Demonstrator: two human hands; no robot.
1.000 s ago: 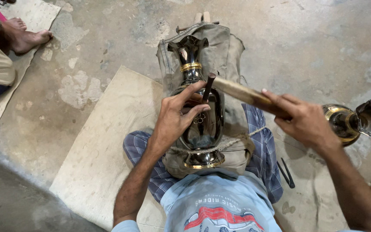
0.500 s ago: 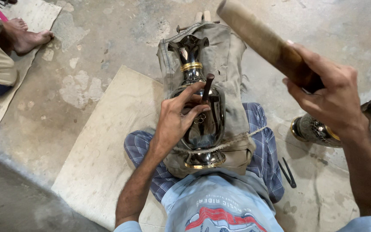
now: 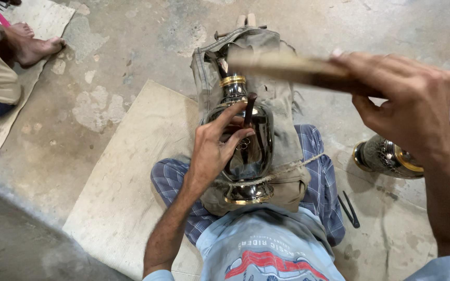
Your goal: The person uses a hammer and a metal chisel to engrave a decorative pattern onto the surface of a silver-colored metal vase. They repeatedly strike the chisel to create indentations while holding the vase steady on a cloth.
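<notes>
A dark polished metal vase (image 3: pixel 246 151) with gold bands lies on its side on a grey cloth pad (image 3: pixel 282 104) over my lap, tied down by a cord (image 3: pixel 287 167). My left hand (image 3: pixel 215 147) rests on the vase's belly and pinches a short dark metal punch (image 3: pixel 249 108) upright against it. My right hand (image 3: pixel 407 99) grips a wooden stick-like mallet (image 3: pixel 287 66), blurred, raised above the vase's neck.
A second dark engraved vase (image 3: pixel 391 155) lies on the concrete floor at the right, with thin dark tools (image 3: pixel 350 208) beside my leg. I sit on a pale board (image 3: pixel 126 192). Another person's bare foot (image 3: pixel 32 46) and leg are at the top left.
The mallet in my right hand swung up from beside the punch and is now coming back down over the vase's neck. My left hand and the punch have stayed put.
</notes>
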